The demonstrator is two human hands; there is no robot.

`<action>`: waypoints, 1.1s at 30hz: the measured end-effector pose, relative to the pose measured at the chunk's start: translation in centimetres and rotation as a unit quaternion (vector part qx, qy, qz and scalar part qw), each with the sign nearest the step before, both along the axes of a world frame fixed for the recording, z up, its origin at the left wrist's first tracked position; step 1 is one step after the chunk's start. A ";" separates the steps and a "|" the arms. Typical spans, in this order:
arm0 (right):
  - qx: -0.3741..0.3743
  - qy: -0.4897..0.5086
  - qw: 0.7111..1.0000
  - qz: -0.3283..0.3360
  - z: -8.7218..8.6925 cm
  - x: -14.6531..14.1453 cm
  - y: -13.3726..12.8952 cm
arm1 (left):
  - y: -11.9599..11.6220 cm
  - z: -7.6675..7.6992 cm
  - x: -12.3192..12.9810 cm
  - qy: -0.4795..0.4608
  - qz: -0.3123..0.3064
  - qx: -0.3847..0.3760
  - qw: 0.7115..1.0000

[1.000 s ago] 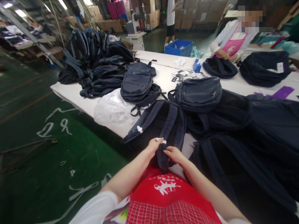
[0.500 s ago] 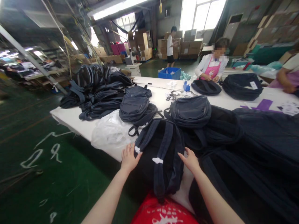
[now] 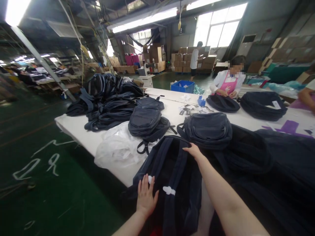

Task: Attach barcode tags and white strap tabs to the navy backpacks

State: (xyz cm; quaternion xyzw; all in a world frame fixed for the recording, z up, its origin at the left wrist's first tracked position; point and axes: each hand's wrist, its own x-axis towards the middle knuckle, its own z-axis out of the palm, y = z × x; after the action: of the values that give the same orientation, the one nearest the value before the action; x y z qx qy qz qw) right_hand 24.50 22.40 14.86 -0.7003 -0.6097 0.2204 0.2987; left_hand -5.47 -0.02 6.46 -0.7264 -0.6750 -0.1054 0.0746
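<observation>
A dark navy backpack [image 3: 182, 177] lies in front of me on the table, its shoulder straps facing up. White pieces are wrapped round the straps, and one white wrap [image 3: 169, 190] shows plainly on the right-hand strap. My left hand [image 3: 147, 196] rests flat on the bag's lower left, fingers spread, partly covering the other white piece. At the upper right edge of the bag is my right hand [image 3: 193, 151], its thumb stretched across the fabric. Its other fingers are partly hidden at the edge, but the hand looks open.
Beyond it lie two more navy backpacks [image 3: 209, 129] and a clear plastic bag [image 3: 118, 149]. A heap of backpacks [image 3: 110, 98] covers the table's far left. Tags [image 3: 193, 109] are scattered near a blue dispenser [image 3: 201, 101]. A co-worker in a pink apron [image 3: 227, 86] handles a bag.
My right hand has moved up along the backpack's right side to its top edge. My left hand has slid lower and onto the left strap. The view has shifted slightly.
</observation>
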 end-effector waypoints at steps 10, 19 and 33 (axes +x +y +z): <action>0.143 -0.137 0.977 0.072 -2.8 -8.0 -14.6 | 1.5 2.8 -0.2 -0.147 -0.007 -0.006 0.989; 0.071 -0.134 0.988 0.034 -1.7 -9.6 -16.1 | 16.4 14.1 3.1 -0.103 -0.242 -0.014 0.965; -0.012 -0.140 0.974 -0.177 -2.4 -2.9 -25.7 | 21.5 12.4 9.0 -0.007 -0.191 0.001 0.982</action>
State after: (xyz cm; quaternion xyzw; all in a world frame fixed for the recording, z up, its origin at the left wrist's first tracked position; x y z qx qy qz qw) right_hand 21.62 -3.29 12.47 -0.8246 -0.5089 0.0708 0.2366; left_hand 3.54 21.43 18.90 -0.8411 -0.5242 -0.1238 0.0487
